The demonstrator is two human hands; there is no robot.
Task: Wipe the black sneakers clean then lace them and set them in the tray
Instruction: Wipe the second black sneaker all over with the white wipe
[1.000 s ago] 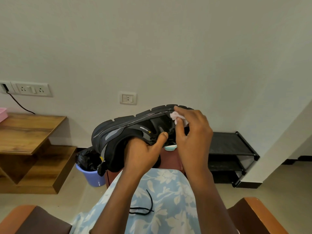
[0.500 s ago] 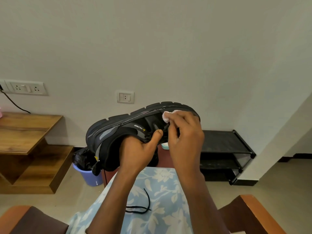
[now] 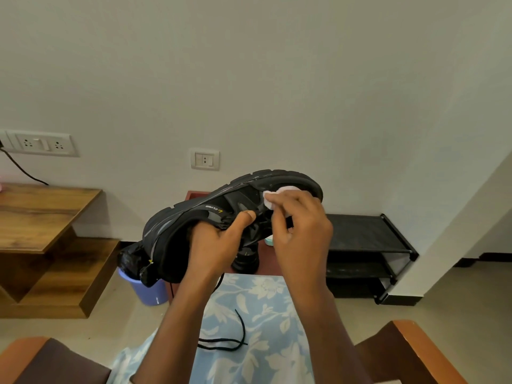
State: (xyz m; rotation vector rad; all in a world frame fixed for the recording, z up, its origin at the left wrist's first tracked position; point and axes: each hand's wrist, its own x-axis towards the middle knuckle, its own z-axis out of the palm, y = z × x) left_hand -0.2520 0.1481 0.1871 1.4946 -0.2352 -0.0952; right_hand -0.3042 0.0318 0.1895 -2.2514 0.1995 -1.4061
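A black sneaker [image 3: 177, 228] is held up with its sole uppermost, toe toward 2 o'clock and heel toward 8 o'clock. The left hand [image 3: 213, 242] grips it at the collar, thumb pressed on the side panel. At 3 o'clock of it, the right hand [image 3: 300, 225] pinches a white wipe [image 3: 270, 200] against the upper near the toe. A loose black lace [image 3: 235, 340] lies on the floral cloth [image 3: 249, 300] at 6 o'clock. The second sneaker [image 3: 245, 259] stands on a reddish-brown surface [image 3: 266, 260] behind the hands. A black shoe rack [image 3: 365, 236] sits at 3 o'clock.
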